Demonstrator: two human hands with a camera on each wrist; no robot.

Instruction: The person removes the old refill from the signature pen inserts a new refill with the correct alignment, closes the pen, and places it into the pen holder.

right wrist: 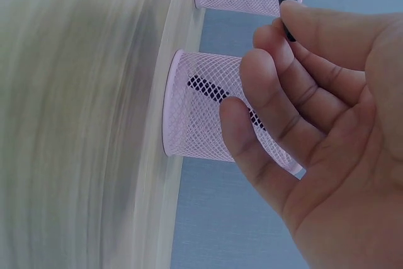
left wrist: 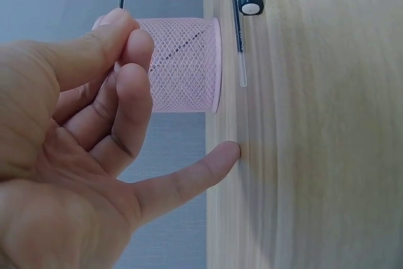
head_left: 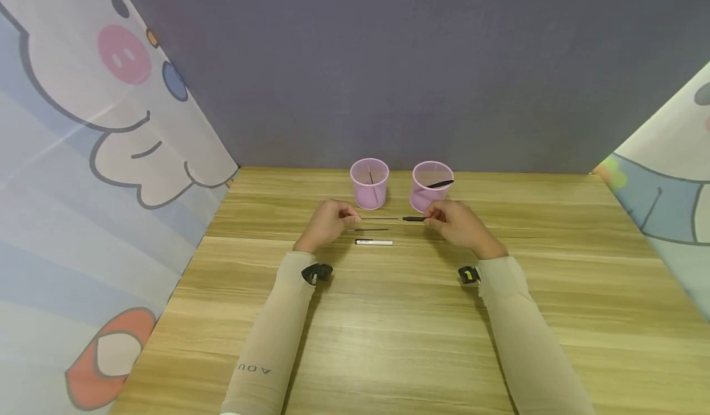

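Note:
Between thumb and fingertips, my left hand pinches one end of a thin dark pen refill. My right hand pinches a black pen barrel, its near end pointing at the refill's free tip with a small gap between them. Both are held above the table, roughly in line. Below them a second refill, dark with a clear end in the left wrist view, lies on the table. Closer to me lies a white pen with a black end. The fingers hide part of the barrel and refill.
Behind the hands stand two pink mesh cups. The left cup holds a thin refill; the right cup holds a black pen barrel. A grey wall rises behind the wooden table.

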